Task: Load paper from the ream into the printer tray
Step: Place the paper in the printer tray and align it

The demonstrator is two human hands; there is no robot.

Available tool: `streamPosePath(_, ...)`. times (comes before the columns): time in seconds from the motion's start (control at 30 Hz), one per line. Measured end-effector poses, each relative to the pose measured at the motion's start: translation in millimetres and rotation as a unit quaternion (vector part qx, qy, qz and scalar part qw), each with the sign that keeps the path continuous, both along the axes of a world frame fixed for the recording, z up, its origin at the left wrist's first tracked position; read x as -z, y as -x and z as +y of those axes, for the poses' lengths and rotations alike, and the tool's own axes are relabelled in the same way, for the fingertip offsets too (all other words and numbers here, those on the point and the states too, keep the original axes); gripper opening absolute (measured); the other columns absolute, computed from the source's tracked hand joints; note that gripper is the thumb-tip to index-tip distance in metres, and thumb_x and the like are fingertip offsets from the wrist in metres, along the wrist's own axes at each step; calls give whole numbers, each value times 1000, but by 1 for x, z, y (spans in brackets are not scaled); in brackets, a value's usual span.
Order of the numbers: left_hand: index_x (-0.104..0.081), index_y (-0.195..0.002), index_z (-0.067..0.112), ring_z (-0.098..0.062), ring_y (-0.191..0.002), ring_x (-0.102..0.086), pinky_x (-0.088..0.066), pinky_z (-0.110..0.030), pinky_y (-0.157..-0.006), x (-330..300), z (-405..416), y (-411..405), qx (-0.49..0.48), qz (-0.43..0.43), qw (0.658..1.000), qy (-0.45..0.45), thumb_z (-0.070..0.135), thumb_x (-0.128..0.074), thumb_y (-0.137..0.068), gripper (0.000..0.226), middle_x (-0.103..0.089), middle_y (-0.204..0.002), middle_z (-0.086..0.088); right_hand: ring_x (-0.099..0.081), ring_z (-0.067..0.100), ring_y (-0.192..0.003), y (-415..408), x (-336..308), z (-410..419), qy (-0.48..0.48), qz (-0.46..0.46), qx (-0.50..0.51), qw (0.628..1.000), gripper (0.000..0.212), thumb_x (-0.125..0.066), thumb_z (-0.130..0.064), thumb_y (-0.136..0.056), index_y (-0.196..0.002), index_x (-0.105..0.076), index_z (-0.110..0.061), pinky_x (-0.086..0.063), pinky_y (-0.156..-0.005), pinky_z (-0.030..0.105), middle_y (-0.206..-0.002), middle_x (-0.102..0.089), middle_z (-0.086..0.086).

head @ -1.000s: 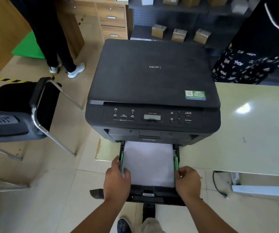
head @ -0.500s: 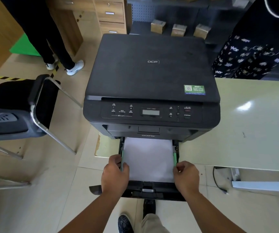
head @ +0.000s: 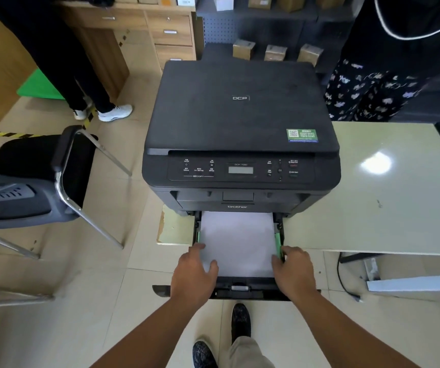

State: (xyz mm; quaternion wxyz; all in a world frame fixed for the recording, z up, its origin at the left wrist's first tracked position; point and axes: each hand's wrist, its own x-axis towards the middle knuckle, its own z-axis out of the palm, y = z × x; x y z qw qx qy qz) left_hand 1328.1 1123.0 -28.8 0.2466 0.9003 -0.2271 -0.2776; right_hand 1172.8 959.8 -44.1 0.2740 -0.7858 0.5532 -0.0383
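Note:
A black printer (head: 240, 123) stands at the left end of a pale table. Its paper tray (head: 242, 288) is pulled out toward me, with a flat stack of white paper (head: 237, 237) lying between green side guides. My left hand (head: 193, 274) grips the tray's left side, thumb resting on the paper's near left corner. My right hand (head: 294, 269) holds the tray's right side, fingertips at the right green guide (head: 278, 243). No ream of paper is in view.
The pale table (head: 373, 195) extends to the right. A black chair with metal legs (head: 41, 176) stands on the left. Two people stand behind, one at far left (head: 62, 62), one at upper right (head: 388, 62). Wooden drawers (head: 171, 33) and shelved boxes (head: 274, 51) line the back.
Both hands stay at the tray's sides. The left thumb has slid further onto the paper, and slightly less paper shows in front of the printer.

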Motion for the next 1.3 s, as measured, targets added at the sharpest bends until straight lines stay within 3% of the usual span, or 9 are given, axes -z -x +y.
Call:
streamPosePath(0.07, -45, -133, 24, -19, -114, -53, -47, -35, -96, -2, 6, 7, 40, -59, 997, 29, 39, -54, -91, 46, -58, -126, -2, -58, 21, -92, 2, -11, 16, 90, -3, -54, 995, 27, -63, -30, -88, -110, -66, -15, -52, -83, 39, -99, -65, 2)
streamPosePath(0.13, -52, -124, 24, -14, -112, -52, -43, -30, -97, -4, 12, 14, 111, -147, 982, 50, 39, -54, -90, 38, -57, -122, 6, -52, 12, -69, 5, -25, 35, 129, -36, -122, 983, 13, -61, -33, -89, -81, -61, -24, -48, -66, 27, -76, -58, -7)
streamPosePath(0.2, -56, -112, 27, -10, -102, -51, -43, -26, -91, -8, 18, 22, 158, -193, 967, 58, 43, -51, -89, 29, -56, -111, 11, -41, 10, -44, 10, -33, 53, 144, -27, -208, 967, 36, -57, -37, -90, -57, -49, -25, -39, -45, 24, -52, -46, -10)
streamPosePath(0.3, -53, -99, 30, -9, -90, -47, -39, -24, -81, -14, 30, 35, 189, -210, 958, 56, 46, -45, -89, 21, -51, -98, 13, -42, 10, -34, 15, -39, 76, 163, -5, -311, 936, 43, -55, -40, -88, -50, -53, -21, -40, -38, 25, -43, -51, -8)
streamPosePath(0.67, -53, -83, 27, -14, -79, -50, -43, -28, -72, -13, 57, 39, 238, -234, 942, 43, 39, -46, -87, 14, -52, -82, 9, -65, 23, -72, 16, -48, 104, 74, 101, -326, 937, 34, -36, -34, -93, -84, -64, -18, -52, -67, 37, -84, -70, 2)
streamPosePath(0.97, -62, -76, 26, -14, -75, -55, -50, -27, -65, -3, 34, 28, 241, -213, 947, 24, 34, -52, -80, 14, -56, -76, 8, -64, 26, -79, -2, -44, 73, 70, 118, -354, 925, 32, -35, -32, -94, -90, -62, -16, -44, -65, 37, -90, -69, 5)
streamPosePath(1.13, -67, -103, 25, -14, -89, -61, -53, -27, -72, -2, 9, 16, 241, -190, 952, 0, 34, -50, -76, 33, -65, -97, 8, -61, 27, -94, -27, -38, 36, 61, 112, -347, 929, 26, -40, -24, -94, -104, -62, -13, -47, -78, 37, -106, -66, 9)
streamPosePath(1.2, -58, -127, 23, -15, -109, -58, -50, -29, -89, -2, -4, 10, 246, -171, 954, -28, 36, -45, -81, 50, -63, -120, 6, -56, 27, -112, -39, -33, 21, 62, 107, -349, 929, 35, -41, -24, -93, -123, -57, -13, -45, -96, 37, -122, -62, 9)
streamPosePath(1.3, -29, -149, 19, -16, -137, -35, -27, -30, -115, -2, -28, -2, 278, -145, 947, -76, 36, -40, -91, 61, -41, -149, 2, -44, 31, -133, -53, -23, 0, 74, 117, -344, 929, 60, -47, -25, -90, -148, -36, -11, -28, -118, 43, -142, -50, 10)
